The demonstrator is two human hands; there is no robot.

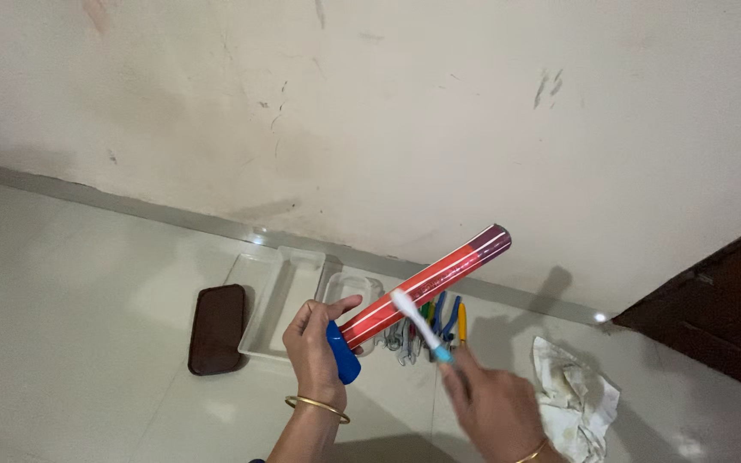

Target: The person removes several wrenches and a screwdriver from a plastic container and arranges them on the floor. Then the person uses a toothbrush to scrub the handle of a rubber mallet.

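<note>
Gripping a red tube (426,281), left hand (315,347); right hand (495,407) holds toothbrush (419,325).

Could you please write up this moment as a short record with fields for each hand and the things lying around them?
left hand: grips the blue end of a long red tube, held slanting up to the right
right hand: holds a toothbrush, white head against the tube
bangles: one on each wrist
floor: pale tiles along a scuffed wall
behind the hands: clear plastic trays, dark brown pouch, hand tools with coloured handles
right side: crumpled white cloth, dark door
</note>
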